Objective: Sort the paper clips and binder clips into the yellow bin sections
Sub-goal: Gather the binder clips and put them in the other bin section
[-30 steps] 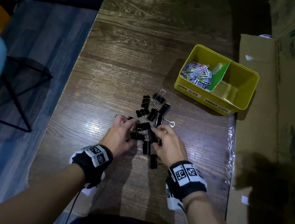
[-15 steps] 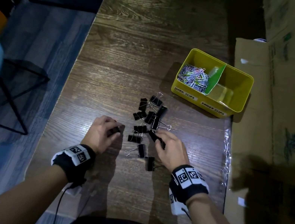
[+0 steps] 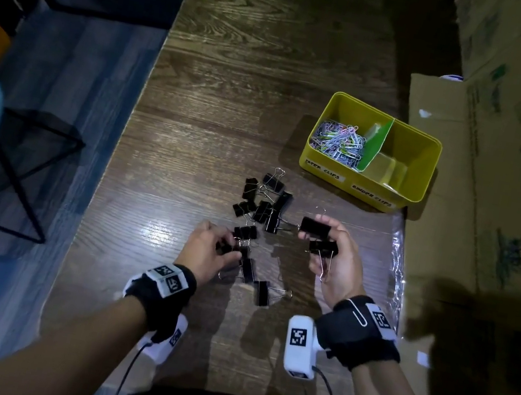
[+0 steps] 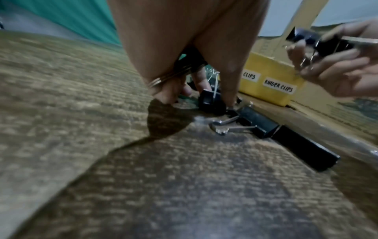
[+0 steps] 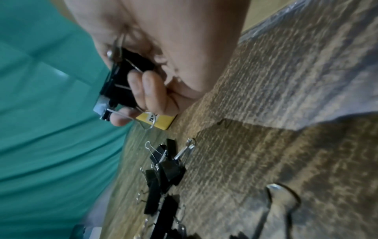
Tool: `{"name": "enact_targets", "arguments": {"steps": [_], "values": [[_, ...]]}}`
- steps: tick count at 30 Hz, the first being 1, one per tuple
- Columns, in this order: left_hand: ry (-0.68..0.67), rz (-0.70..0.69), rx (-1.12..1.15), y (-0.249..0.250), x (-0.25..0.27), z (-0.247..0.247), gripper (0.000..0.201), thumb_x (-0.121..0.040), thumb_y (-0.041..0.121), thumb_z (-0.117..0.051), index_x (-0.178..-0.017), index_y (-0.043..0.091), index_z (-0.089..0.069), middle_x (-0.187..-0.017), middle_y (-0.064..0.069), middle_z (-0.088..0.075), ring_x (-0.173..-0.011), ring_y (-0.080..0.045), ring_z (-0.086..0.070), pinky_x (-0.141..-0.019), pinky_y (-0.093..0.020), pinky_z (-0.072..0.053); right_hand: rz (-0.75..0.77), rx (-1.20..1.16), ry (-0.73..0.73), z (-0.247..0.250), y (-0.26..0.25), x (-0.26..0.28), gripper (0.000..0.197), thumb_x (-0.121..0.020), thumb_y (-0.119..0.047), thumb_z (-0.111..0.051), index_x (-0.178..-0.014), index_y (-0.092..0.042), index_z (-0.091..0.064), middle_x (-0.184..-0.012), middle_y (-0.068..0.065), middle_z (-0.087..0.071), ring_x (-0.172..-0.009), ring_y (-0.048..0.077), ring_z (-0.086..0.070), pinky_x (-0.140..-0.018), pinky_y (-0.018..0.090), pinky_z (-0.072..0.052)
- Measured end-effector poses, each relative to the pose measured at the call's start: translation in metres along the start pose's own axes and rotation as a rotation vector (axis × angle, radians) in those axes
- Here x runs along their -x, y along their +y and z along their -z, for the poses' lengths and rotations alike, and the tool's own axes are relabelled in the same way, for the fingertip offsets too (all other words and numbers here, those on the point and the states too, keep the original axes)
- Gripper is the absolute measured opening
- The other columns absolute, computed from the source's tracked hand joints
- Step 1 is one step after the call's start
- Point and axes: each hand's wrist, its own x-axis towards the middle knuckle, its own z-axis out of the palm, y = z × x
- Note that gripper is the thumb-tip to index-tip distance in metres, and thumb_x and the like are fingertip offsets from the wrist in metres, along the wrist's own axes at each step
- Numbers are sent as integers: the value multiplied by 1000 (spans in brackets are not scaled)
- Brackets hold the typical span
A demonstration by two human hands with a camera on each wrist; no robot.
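Note:
Black binder clips [image 3: 262, 210] lie scattered on the wooden table [image 3: 242, 55]. My right hand [image 3: 334, 255] is lifted, palm up, with its fingers curled round two binder clips [image 3: 316, 227] [image 5: 122, 80]. My left hand [image 3: 208, 247] is down at the near end of the pile, fingers pinching a binder clip [image 3: 229, 247] [image 4: 210, 101]. The yellow bin [image 3: 426, 177] stands at the back right. Its left section, labelled paper clips, holds coloured paper clips [image 3: 339, 139]. The right section, labelled binder clips, shows only its yellow floor beyond a green divider [image 3: 378, 141].
Cardboard sheets [image 3: 500, 170] cover the area right of the table, with clear plastic film [image 3: 398, 256] along that edge. The table's left edge drops to a blue floor with a black metal frame [image 3: 16, 154]. A paper clip is hooked on my right wristband [image 3: 358, 314].
My right hand has risen off the pile and turned palm up with two binder clips in it. My left hand moved back in to the pile's near end.

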Motion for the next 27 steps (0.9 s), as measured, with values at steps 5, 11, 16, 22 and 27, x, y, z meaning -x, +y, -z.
{"name": "enact_targets", "arguments": {"steps": [5, 11, 16, 22, 27], "values": [[-27, 5, 252, -23, -5, 9, 16, -74, 14, -76, -72, 17, -60, -80, 3, -60, -73, -8, -54, -62, -6, -38, -8, -173, -1, 8, -13, 0, 35, -99, -19, -26, -98, -21, -61, -70, 6, -62, -47, 10, -32, -39, 20, -17], [-100, 224, 838, -29, -4, 57, 11, -83, 14, -62, -75, 14, -55, -88, -13, -66, -65, -16, -54, -50, -19, -43, 4, -402, -16, 25, -40, 2, 42, -91, -56, -39, -94, -17, -57, -65, 0, -52, -45, 6, -35, -33, 16, -23], [-384, 126, 1051, 61, -35, 90, 40, -69, 22, -74, -100, 6, -54, -101, -15, -67, -75, -23, -67, -61, -27, -57, 163, -338, 38, 44, -92, -2, 26, -86, -45, -56, -91, -19, -55, -69, -3, -56, -52, 7, -45, -38, 16, -30], [-485, -85, 864, 217, -77, 54, 32, -85, -6, -50, -114, 9, -55, -86, -9, -59, -60, -19, -61, -46, -23, -52, 171, -230, 193, 58, -148, -40, 17, -94, -29, -52, -102, -14, -56, -96, 6, -64, -86, 21, -65, -65, 27, -54], [-449, -20, 665, 287, -111, -6, 26, -83, -3, -59, -103, 10, -48, -89, -16, -55, -62, -22, -55, -49, -29, -45, 81, -110, 245, 48, -160, -73, 28, -96, -29, -48, -111, -7, -56, -110, 16, -64, -100, 27, -64, -90, 43, -52]]}}
